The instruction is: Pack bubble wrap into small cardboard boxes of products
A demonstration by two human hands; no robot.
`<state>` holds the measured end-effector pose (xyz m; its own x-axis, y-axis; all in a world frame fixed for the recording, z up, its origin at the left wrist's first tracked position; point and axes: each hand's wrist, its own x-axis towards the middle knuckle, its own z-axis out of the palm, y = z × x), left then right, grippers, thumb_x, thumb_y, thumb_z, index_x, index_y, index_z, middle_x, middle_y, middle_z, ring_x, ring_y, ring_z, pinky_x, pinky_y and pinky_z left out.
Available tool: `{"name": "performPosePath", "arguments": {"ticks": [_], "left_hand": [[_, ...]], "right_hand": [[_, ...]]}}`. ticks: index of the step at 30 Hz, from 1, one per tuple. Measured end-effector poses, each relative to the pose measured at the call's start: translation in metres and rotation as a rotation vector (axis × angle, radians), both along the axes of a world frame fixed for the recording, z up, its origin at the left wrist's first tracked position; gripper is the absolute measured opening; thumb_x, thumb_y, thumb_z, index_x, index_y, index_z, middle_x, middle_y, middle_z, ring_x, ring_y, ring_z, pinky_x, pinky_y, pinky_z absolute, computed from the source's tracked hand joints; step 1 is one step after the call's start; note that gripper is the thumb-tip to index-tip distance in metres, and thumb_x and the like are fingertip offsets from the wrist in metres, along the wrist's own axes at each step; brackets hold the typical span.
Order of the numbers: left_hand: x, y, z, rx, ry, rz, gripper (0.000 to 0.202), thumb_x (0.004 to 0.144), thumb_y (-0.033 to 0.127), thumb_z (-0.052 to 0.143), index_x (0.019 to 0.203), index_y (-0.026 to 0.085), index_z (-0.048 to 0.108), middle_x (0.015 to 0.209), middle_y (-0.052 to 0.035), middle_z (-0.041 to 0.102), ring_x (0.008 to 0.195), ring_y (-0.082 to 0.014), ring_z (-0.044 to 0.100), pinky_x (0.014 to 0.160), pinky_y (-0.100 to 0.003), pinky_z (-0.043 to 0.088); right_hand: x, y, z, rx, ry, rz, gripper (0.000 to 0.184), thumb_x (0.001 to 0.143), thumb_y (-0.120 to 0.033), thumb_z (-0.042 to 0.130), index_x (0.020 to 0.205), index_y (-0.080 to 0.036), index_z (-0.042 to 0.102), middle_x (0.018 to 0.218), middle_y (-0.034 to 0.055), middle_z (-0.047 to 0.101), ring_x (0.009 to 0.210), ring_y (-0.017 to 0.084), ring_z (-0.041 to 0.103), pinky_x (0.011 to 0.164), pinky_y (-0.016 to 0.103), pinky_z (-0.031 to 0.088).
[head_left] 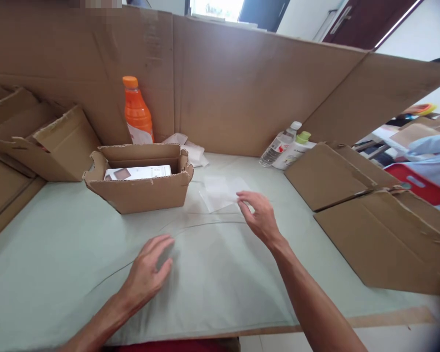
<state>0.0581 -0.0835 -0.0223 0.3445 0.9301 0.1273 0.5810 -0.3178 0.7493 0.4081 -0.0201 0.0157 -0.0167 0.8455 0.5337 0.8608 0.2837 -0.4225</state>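
Note:
My left hand (148,271) lies flat on a large clear plastic sheet (212,264) that covers the pale green table (40,274), fingers spread. My right hand (258,215) rests farther out, its fingertips pinching the edge of a small translucent white packet (220,192). An open cardboard box (143,188) stands to the left of the packet with a white carton (139,172) inside it.
An orange drink bottle (137,112) stands behind the box against a tall cardboard wall (242,88). White wrappers (190,149) lie nearby. A clear bottle (280,143) and a white green-capped bottle (295,151) lie at the back right. Flattened cardboard (381,230) sits right, torn boxes (47,146) left.

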Motion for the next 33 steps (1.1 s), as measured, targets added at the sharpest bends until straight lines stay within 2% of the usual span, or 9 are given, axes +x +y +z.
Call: {"name": "performPosePath", "arguments": {"ticks": [5,10,14,17,19,22,26,29,33], "left_hand": [[0.072,0.061,0.004,0.251,0.286,-0.378,0.033,0.085,0.014,0.058,0.116,0.020,0.069,0.132,-0.0132,0.067,0.119,-0.0287,0.063,0.102,-0.047,0.054],[0.133,0.127,-0.002,0.270,0.403,-0.402,0.027,0.082,0.007,0.058,0.105,0.016,0.069,0.124,-0.0148,0.066,0.121,-0.0292,0.058,0.102,-0.047,0.050],[0.151,0.147,-0.005,0.262,0.513,-0.379,0.015,0.095,0.024,0.062,0.105,0.015,0.067,0.115,-0.0098,0.068,0.114,-0.0259,0.061,0.100,-0.048,0.049],[0.157,0.139,-0.003,0.264,0.562,-0.375,0.021,0.097,0.034,0.064,0.106,0.015,0.067,0.112,-0.0071,0.068,0.109,-0.0236,0.064,0.100,-0.048,0.050],[0.158,0.125,-0.001,0.271,0.572,-0.391,0.013,0.097,0.022,0.059,0.100,0.013,0.068,0.105,-0.0095,0.070,0.105,-0.0245,0.065,0.099,-0.047,0.048],[0.152,0.099,0.001,0.276,0.553,-0.418,0.023,0.092,0.005,0.047,0.092,0.013,0.069,0.097,-0.0151,0.070,0.103,-0.0277,0.065,0.096,-0.046,0.046],[0.122,0.060,0.004,0.251,0.488,-0.448,0.019,0.090,0.016,0.056,0.105,0.015,0.068,0.106,-0.0154,0.070,0.106,-0.0309,0.064,0.093,-0.046,0.049],[0.085,0.031,0.005,0.215,0.317,-0.471,0.037,0.089,0.026,0.063,0.125,0.019,0.061,0.118,-0.0111,0.070,0.108,-0.0264,0.065,0.094,-0.041,0.053],[0.039,0.008,0.001,0.125,0.020,-0.318,0.032,0.093,0.021,0.053,0.124,0.023,0.062,0.117,-0.0082,0.070,0.096,-0.0205,0.069,0.076,-0.032,0.058]], "right_hand": [[0.024,-0.053,-0.002,-0.117,0.515,-0.177,0.021,0.090,-0.041,0.065,0.093,-0.022,0.073,0.095,0.0055,0.078,0.090,0.022,0.072,0.083,0.038,0.056],[0.056,-0.046,0.011,0.009,0.935,-0.334,0.029,0.075,-0.045,0.075,0.084,-0.018,0.071,0.086,0.0064,0.076,0.079,0.019,0.069,0.064,0.030,0.054],[0.071,-0.039,0.044,0.178,0.838,-0.327,0.024,0.075,-0.041,0.075,0.086,-0.019,0.071,0.085,0.0047,0.076,0.074,0.016,0.067,0.065,0.029,0.053],[0.061,-0.037,0.066,0.213,0.660,-0.254,0.019,0.082,-0.038,0.071,0.089,-0.021,0.073,0.086,0.0036,0.076,0.073,0.016,0.066,0.070,0.031,0.054],[0.047,-0.036,0.074,0.196,0.552,-0.205,0.016,0.086,-0.037,0.070,0.091,-0.021,0.073,0.086,0.0033,0.075,0.076,0.017,0.067,0.073,0.032,0.054],[0.023,-0.039,0.073,0.171,0.412,-0.134,0.015,0.089,-0.036,0.066,0.094,-0.023,0.073,0.090,0.0033,0.076,0.083,0.019,0.070,0.081,0.035,0.056],[-0.005,-0.053,0.057,0.079,0.280,0.019,0.014,0.095,-0.033,0.061,0.097,-0.025,0.073,0.101,0.0046,0.078,0.097,0.023,0.072,0.089,0.039,0.057],[-0.021,-0.067,0.036,-0.023,0.206,0.224,0.014,0.097,-0.025,0.059,0.100,-0.026,0.072,0.102,0.0051,0.078,0.100,0.023,0.073,0.092,0.040,0.057],[-0.036,-0.083,0.005,-0.190,0.087,0.457,0.020,0.097,-0.017,0.055,0.102,-0.027,0.071,0.107,0.0052,0.079,0.105,0.024,0.073,0.091,0.044,0.056]]}}
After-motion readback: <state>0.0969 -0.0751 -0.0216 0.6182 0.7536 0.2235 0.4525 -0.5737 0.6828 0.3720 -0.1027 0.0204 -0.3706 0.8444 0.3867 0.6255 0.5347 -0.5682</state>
